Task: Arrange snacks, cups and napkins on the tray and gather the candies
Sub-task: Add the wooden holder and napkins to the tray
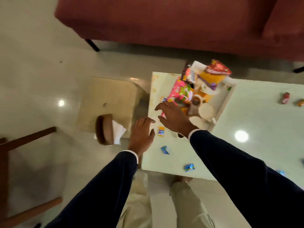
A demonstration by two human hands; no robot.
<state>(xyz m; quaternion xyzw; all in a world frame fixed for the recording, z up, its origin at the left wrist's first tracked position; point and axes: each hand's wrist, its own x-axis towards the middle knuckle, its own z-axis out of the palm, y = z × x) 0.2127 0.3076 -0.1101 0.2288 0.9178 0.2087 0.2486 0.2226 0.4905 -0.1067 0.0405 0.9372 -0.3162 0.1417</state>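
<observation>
A white tray point(227, 97) on the pale green table point(256, 122) holds snack packets, among them a pink one point(230, 89) beside an orange-red one point(215, 71), plus white cups point(206, 110). My right hand point(174, 117) hovers open over the tray's near left part, fingers spread. My left hand point(142, 135) is open at the table's left edge, holding nothing. Loose candies lie on the table: a yellow one point(161, 131) between my hands, two blue ones point(165, 150) point(189, 167), and red ones point(285, 98) at the far right.
A low beige stool point(108, 99) to the left of the table carries a brown holder with white napkins point(117, 131). A dark red sofa point(164, 20) stands beyond the table. A wooden chair frame point(24, 140) is at the left. My legs stand at the table's near edge.
</observation>
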